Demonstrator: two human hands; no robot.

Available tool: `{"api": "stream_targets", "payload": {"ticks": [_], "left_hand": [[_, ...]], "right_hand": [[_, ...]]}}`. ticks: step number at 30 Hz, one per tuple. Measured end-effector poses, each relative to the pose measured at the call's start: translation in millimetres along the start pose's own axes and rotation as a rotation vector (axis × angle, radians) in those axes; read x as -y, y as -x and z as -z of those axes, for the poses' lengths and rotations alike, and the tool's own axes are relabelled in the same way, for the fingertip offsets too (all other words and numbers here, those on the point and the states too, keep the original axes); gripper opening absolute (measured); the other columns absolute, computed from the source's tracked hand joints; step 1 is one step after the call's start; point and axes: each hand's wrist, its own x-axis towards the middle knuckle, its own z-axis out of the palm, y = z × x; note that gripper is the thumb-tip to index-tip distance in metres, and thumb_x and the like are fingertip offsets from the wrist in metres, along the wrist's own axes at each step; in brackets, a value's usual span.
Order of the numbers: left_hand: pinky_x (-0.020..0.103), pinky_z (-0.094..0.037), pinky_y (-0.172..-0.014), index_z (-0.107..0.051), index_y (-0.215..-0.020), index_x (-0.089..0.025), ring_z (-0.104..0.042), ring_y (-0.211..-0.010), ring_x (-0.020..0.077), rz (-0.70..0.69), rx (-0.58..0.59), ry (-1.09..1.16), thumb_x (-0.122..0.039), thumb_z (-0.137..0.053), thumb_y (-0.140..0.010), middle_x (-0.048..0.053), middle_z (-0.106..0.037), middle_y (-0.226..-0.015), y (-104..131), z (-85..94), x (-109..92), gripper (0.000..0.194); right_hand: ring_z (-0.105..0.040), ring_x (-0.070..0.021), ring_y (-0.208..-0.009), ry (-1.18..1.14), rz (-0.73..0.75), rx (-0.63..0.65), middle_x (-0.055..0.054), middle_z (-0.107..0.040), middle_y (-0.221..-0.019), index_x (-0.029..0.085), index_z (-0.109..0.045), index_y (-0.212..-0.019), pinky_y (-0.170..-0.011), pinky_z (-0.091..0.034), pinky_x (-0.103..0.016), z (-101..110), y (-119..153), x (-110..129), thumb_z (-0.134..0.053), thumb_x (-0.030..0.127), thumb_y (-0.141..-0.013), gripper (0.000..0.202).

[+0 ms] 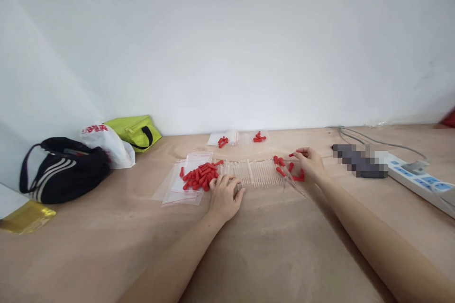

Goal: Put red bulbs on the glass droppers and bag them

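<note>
My right fingers [303, 152] pinch a red rubbery bulb [292, 155]; my left fingers [224, 181], grasp unclear, could nudge slender clear tubes [263, 173] at two o'clock askew.

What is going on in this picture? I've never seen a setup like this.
There is no machine: these are a person's bare hands, filmed by a camera worn on the head, looking forward and down. On the table lies a row of thin pale rods. At its left, a pile of red pieces sits on clear plastic bags. The left hand rests beside the pile and rods; the right hand pinches one small red piece.
</note>
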Motion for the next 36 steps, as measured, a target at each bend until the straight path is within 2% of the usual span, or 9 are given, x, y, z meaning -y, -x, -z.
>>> {"api": "stream_targets", "payload": {"ticks": [2, 5, 7, 10, 16, 22, 26, 30, 36], "left_hand": [[0.041, -0.028, -0.08, -0.058, -0.086, -0.022, -0.048, -0.095, 0.0229, -0.002, 0.006, 0.001, -0.024, -0.057, -0.075, 0.003, -0.058, -0.095, 0, 0.1, 0, 0.011], [0.042, -0.028, -0.08, -0.058, -0.085, -0.022, -0.048, -0.095, 0.023, -0.002, 0.009, -0.005, -0.024, -0.057, -0.076, 0.004, -0.058, -0.096, 0, 0.5, 1, 0.01], [0.042, -0.028, -0.08, -0.059, -0.085, -0.022, -0.048, -0.096, 0.0234, 0.004, 0.005, -0.014, -0.025, -0.057, -0.076, 0.004, -0.058, -0.097, 1, 0.5, 1, 0.01], [0.042, -0.028, -0.08, -0.059, -0.084, -0.023, -0.047, -0.096, 0.0239, 0.023, -0.013, -0.024, -0.025, -0.057, -0.075, 0.004, -0.059, -0.097, 0, 0.0, 1, 0.009], [0.043, -0.029, -0.077, -0.06, -0.08, -0.023, -0.048, -0.094, 0.0256, 0.082, -0.085, -0.051, -0.027, -0.06, -0.073, 0.005, -0.059, -0.097, -2, 0.3, 3, 0.008], [0.043, -0.03, -0.074, -0.062, -0.077, -0.022, -0.048, -0.088, 0.0261, 0.133, -0.081, -0.076, -0.031, -0.059, -0.073, 0.006, -0.06, -0.09, -19, 1.9, -2, 0.011], [0.044, -0.031, -0.075, -0.062, -0.07, -0.02, -0.048, -0.088, 0.0275, 0.164, -0.028, -0.12, -0.038, -0.058, -0.072, 0.007, -0.06, -0.085, -45, -7.3, -16, 0.019], [0.043, -0.031, -0.077, -0.065, -0.07, -0.018, -0.048, -0.091, 0.0294, 0.244, 0.112, -0.222, -0.042, -0.052, -0.073, 0.011, -0.061, -0.086, -71, -19.4, -29, 0.027], [0.044, -0.03, -0.077, -0.067, -0.077, -0.011, -0.051, -0.09, 0.0316, 0.309, 0.197, -0.28, -0.031, -0.052, -0.071, 0.018, -0.063, -0.086, -87, -25.8, -33, 0.026]], "right_hand": [[-0.059, -0.0148, -0.069, -0.051, 0.045, 0.005, -0.006, -0.065, -0.079, 0.016, -0.055, -0.092, -0.057, -0.042, -0.023, 1, 3, 7, -0.037, 0.031, -0.076, 0.028], [-0.056, -0.0133, -0.058, -0.049, 0.152, 0.136, -0.002, -0.063, -0.066, 0.017, -0.059, -0.085, -0.053, -0.04, -0.023, 2, 12, 21, -0.036, 0.029, -0.075, 0.027], [-0.053, -0.0125, -0.051, 0.044, 0.22, 0.241, 0.001, -0.059, -0.057, 0.019, -0.06, -0.073, -0.049, -0.036, -0.022, 3, 20, 30, -0.044, 0.031, -0.071, 0.021], [-0.051, -0.0119, -0.05, 0.267, 0.306, 0.305, 0.002, -0.057, -0.053, 0.02, -0.057, -0.06, -0.049, -0.033, -0.022, 3, 27, 38, -0.057, 0.036, -0.063, 0.016], [-0.053, -0.0129, -0.054, 0.485, 0.293, 0.208, 0.001, -0.06, -0.057, 0.021, -0.054, -0.057, -0.052, -0.032, -0.022, 6, 24, 38, -0.059, 0.025, -0.061, 0.007], [-0.049, -0.0113, -0.048, 0.194, 0.336, 0.161, 0.003, -0.054, -0.051, 0.02, -0.053, -0.061, -0.05, -0.034, -0.022, 0, 35, 47, -0.056, 0.034, -0.068, 0.016], [-0.049, -0.0119, -0.05, -0.043, 0.51, 0.119, 0.001, -0.055, -0.056, 0.019, -0.053, -0.066, -0.051, -0.036, -0.023, -18, 64, 54, -0.049, 0.036, -0.077, 0.02], [-0.053, -0.0147, -0.062, -0.011, 0.722, 0.114, -0.002, -0.06, -0.068, 0.019, -0.056, -0.075, -0.064, -0.036, -0.028, -28, 97, 56, -0.047, 0.026, -0.079, 0.011], [-0.051, -0.0137, -0.062, 0.053, 0.858, 0.245, -0.001, -0.057, -0.065, 0.018, -0.052, -0.072, -0.065, -0.033, -0.029, -26, 118, 56, -0.048, 0.018, -0.075, 0.004]]}}
